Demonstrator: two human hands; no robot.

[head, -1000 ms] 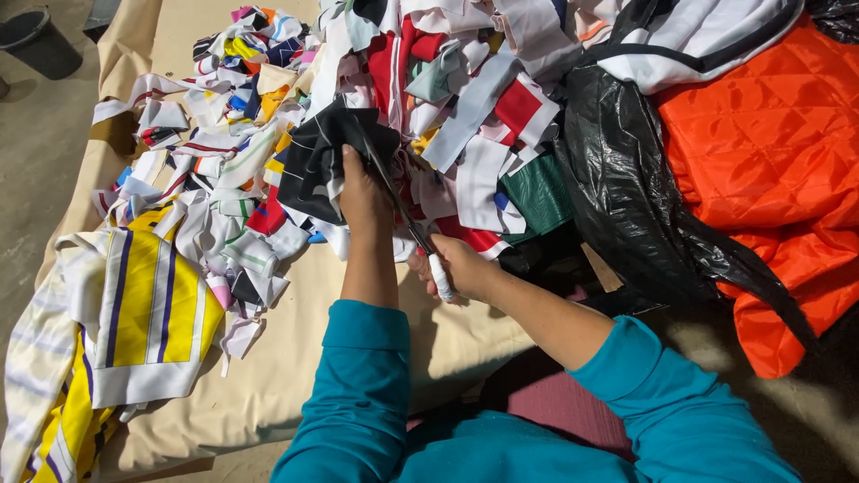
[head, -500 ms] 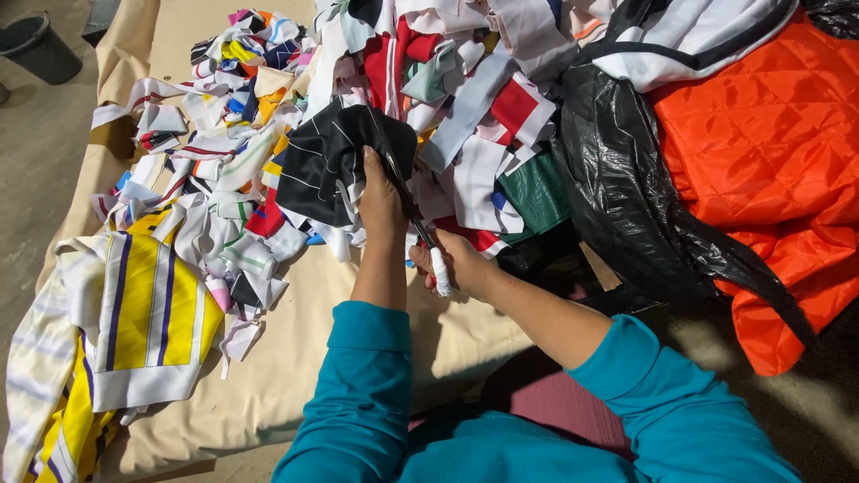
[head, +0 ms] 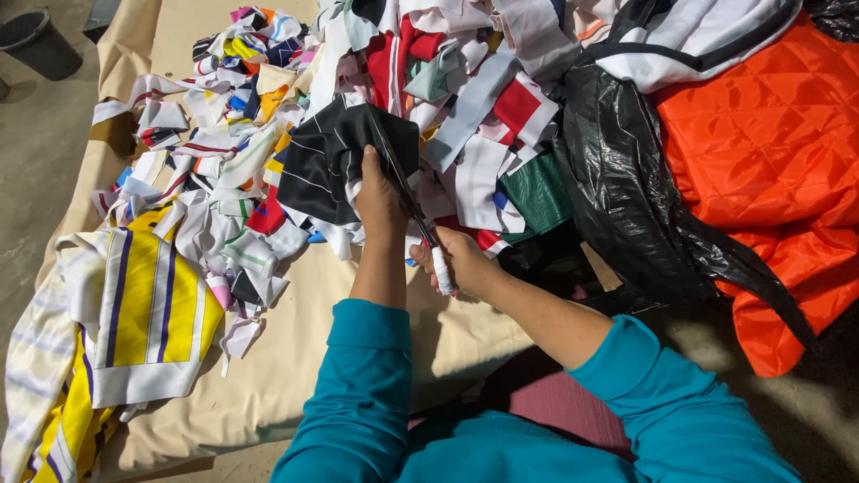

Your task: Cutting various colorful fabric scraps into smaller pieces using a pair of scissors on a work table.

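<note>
Now the left hand (head: 378, 199) pinches a black piece of fabric with thin white stripes (head: 327, 156), holding it up over the heap of cloth scraps (head: 268, 134) near the middle of the beige-covered worktop (head: 295, 358). Just beside it, the right hand (head: 465, 264) is closed around the white-wrapped handle of scissors (head: 407, 192), whose blades lie against the black fabric. A yellow striped garment (head: 148, 313) lies at the worktop's left edge.
</note>
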